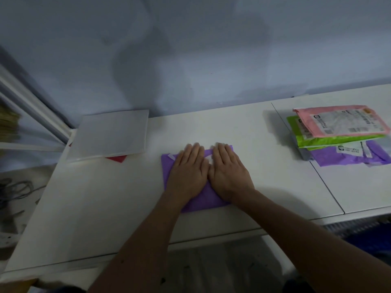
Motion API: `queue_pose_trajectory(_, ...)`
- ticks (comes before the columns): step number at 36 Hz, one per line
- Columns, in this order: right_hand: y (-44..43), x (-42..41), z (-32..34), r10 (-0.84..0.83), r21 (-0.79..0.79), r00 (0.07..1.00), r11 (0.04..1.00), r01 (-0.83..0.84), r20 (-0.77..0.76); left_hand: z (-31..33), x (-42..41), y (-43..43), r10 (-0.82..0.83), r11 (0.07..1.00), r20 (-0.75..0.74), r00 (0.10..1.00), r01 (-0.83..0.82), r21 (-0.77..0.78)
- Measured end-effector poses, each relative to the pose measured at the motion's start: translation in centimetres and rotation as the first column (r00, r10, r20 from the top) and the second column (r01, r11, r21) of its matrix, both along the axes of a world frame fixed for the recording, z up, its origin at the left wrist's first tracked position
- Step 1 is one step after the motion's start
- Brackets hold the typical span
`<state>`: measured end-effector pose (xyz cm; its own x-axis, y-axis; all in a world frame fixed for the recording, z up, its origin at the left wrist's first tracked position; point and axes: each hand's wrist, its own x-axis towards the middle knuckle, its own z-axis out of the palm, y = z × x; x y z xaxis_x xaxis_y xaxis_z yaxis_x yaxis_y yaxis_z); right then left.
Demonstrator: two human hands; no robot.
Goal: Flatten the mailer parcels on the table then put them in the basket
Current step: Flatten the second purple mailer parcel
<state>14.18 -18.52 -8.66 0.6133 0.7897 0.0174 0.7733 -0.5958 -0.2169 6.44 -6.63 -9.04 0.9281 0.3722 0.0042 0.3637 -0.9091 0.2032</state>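
Purple mailer (198, 203) lay on bench (105, 208), left of parcel stack (342, 121); left grip (188, 172), right grip (227, 172) released, palms pressing it. Outward sweep seemed best.

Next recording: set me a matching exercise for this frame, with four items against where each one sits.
Items:
1. pink mailer
2. green mailer
3. centre purple mailer
4. red scrap

Places:
A. pressed flat under the left hand and right hand
B. topmost parcel at the right end of the table
C. poking out from under the white board
D. directly beneath the pink mailer

Pairs: 1-B, 2-D, 3-A, 4-C
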Motion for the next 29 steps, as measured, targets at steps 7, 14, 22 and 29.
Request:
queue_pose_trajectory(7, 0.1, -0.1, 0.3, -0.03, 0.022, 0.999, 0.999, 0.031, -0.032, -0.1, -2.1, 1.6, 0.144, 0.983, 0.025, 0.989, -0.146, 0.114)
queue_pose_trajectory(14, 0.3, -0.4, 1.1, -0.026, -0.046, 0.999, 0.999, 0.025, -0.038, -0.2, -2.3, 1.5, 0.169, 0.977, -0.006, 0.986, -0.166, 0.137)
queue_pose_trajectory(22, 2.6, -2.7, 1.2, -0.028, -0.008, 1.0, 1.0, 0.028, 0.009, -0.3, -2.4, 1.5, 0.141, 0.98, -0.017, 0.99, -0.137, 0.144)
queue_pose_trajectory(29, 3.5, -3.3, 0.9, 0.129, -0.053, 0.991, 0.99, -0.131, -0.04, -0.9, -2.9, 2.1, 0.098, 0.98, -0.059, 0.993, -0.086, 0.181)
